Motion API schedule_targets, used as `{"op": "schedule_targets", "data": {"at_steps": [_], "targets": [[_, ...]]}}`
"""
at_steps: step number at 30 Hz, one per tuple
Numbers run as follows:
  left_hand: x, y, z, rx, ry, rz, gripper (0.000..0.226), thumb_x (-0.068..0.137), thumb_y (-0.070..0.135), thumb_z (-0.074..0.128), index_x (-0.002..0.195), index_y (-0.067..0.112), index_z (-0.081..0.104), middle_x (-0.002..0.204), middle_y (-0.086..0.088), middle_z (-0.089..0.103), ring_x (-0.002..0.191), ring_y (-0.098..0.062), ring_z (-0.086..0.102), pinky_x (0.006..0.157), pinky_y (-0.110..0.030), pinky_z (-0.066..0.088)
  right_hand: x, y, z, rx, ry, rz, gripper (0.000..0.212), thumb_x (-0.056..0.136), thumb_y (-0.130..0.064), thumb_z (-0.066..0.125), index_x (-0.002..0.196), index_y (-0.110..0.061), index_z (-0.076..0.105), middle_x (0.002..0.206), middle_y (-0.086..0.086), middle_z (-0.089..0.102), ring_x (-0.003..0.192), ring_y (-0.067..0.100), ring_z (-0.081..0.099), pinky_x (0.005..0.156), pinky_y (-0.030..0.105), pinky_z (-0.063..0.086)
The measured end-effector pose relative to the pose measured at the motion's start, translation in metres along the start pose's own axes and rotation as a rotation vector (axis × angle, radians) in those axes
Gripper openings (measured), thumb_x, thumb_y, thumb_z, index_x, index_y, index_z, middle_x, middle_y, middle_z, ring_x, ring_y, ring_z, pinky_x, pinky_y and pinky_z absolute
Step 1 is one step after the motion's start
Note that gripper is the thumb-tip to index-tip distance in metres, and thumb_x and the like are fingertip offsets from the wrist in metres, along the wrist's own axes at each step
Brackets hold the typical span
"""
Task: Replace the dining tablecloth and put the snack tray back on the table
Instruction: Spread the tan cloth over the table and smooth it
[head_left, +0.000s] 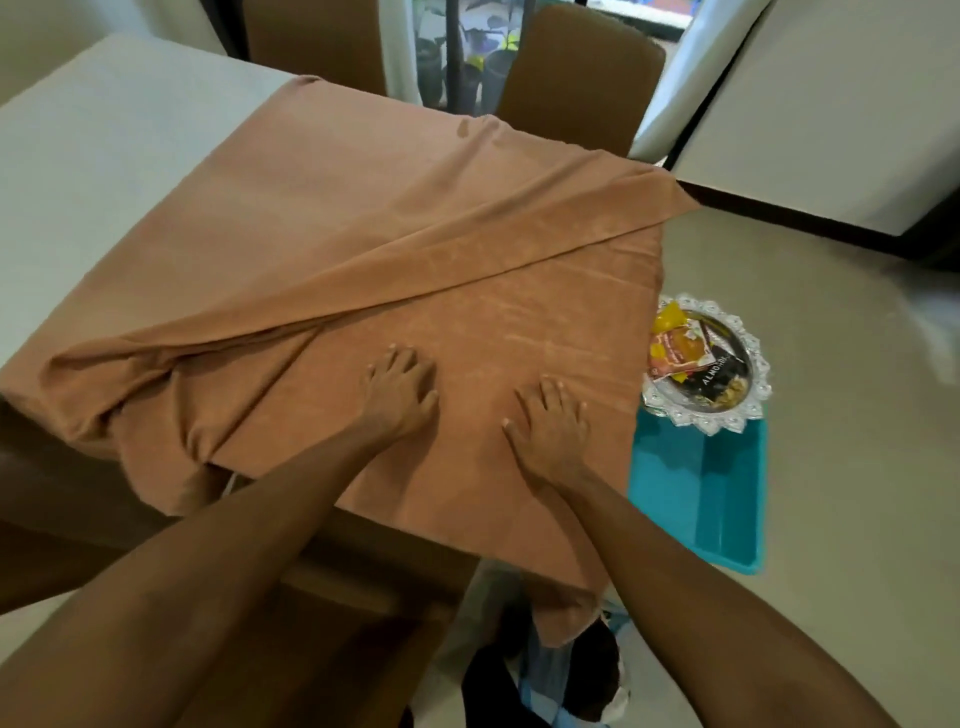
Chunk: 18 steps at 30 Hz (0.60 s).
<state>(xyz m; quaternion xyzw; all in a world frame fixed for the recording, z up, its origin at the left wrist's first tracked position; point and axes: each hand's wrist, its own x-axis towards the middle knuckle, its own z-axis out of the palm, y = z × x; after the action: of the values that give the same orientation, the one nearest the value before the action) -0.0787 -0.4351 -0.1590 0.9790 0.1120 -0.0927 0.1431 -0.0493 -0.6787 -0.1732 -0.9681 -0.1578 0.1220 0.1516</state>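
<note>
- My left hand (400, 389) lies flat on the brown tablecloth (363, 208), fingers straight and spread, gripping nothing; my right hand (553, 421) lies just beside it, flat on the cloth in the same way.
- Beyond both hands a long fold of the cloth runs diagonally, from a bunched heap left of my left hand to the far corner on my right; the near edge hangs over the table side under my forearms.
- Far to the left of my left hand, the pale table (104, 156) top shows uncovered.
- Right of my right hand, off the table and lower down, the silver snack tray (758, 358) sits on the far end of a teal plastic item (696, 493); it holds an almond packet (722, 384) and an orange packet (675, 348).
- Two brown chairs (582, 67) stand beyond the table.
</note>
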Motion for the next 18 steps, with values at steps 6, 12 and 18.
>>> {"op": "schedule_targets", "data": {"at_steps": [6, 12, 18], "targets": [[0.034, 0.072, 0.024, -0.013, -0.025, 0.025, 0.063, 0.099, 0.051, 0.043, 0.156, 0.027, 0.029, 0.166, -0.005, 0.013, 0.153, -0.028, 0.007, 0.12, -0.057, 0.009, 0.02, 0.063, -0.023, 0.002, 0.069, 0.032, 0.057, 0.1, -0.057, 0.038, 0.149, -0.028, 0.04, 0.165, 0.007, 0.023, 0.153, 0.027, 0.015, 0.124, 0.053, 0.006], [0.055, 0.112, 0.038, 0.043, -0.046, 0.11, 0.066, 0.101, 0.055, 0.034, 0.159, 0.03, 0.017, 0.167, -0.002, 0.004, 0.153, -0.025, -0.001, 0.12, -0.057, 0.001, 0.023, 0.085, -0.024, 0.136, 0.139, 0.199, 0.062, 0.099, -0.061, 0.038, 0.153, -0.031, 0.035, 0.169, 0.005, 0.01, 0.156, 0.025, 0.002, 0.124, 0.052, 0.003], [0.083, 0.14, 0.041, 0.067, -0.014, 0.186, 0.062, 0.1, 0.052, 0.036, 0.156, 0.027, 0.025, 0.166, -0.005, 0.013, 0.153, -0.026, 0.007, 0.119, -0.056, 0.006, 0.044, 0.089, -0.032, 0.084, 0.186, 0.067, 0.054, 0.098, -0.055, 0.043, 0.14, -0.022, 0.051, 0.163, 0.014, 0.026, 0.153, 0.03, 0.017, 0.123, 0.052, 0.004]]}}
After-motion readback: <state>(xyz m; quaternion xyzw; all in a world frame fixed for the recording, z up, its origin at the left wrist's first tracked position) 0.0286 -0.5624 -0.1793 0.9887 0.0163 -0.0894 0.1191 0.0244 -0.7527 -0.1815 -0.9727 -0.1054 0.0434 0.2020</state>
